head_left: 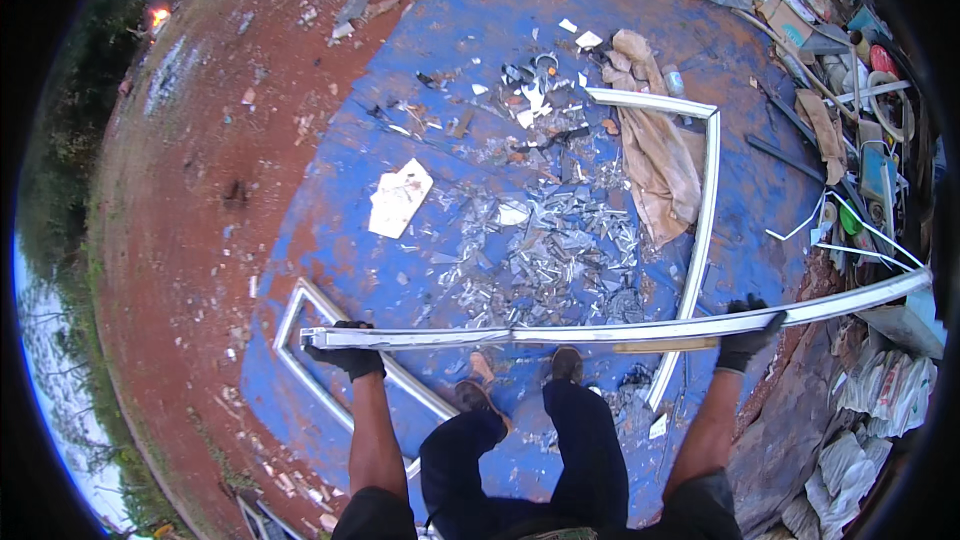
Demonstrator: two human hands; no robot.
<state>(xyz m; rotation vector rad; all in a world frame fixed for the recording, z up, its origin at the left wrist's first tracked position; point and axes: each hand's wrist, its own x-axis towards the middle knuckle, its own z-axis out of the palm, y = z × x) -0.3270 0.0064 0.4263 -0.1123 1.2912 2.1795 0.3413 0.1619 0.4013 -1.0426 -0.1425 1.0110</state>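
Both my hands wear dark gloves and hold a long white frame bar [570,334], which runs crosswise in front of my legs. My left hand [346,352] is closed around it close to its left end. Farther right along the bar, my right hand [746,336] grips it, with the rest reaching past to the right. Behind the left end lies a white angled frame piece [288,330], partly covered by the bar and my left arm. A second angled white frame [706,190] lies on the right, passing under the bar.
A blue tarp [400,280] covers the ground, strewn with broken glass and scraps [560,240]. A white panel piece [400,198] and a brown cloth [660,180] lie on it. Mixed scrap [870,140] is heaped at right. A small fire [160,16] burns far left.
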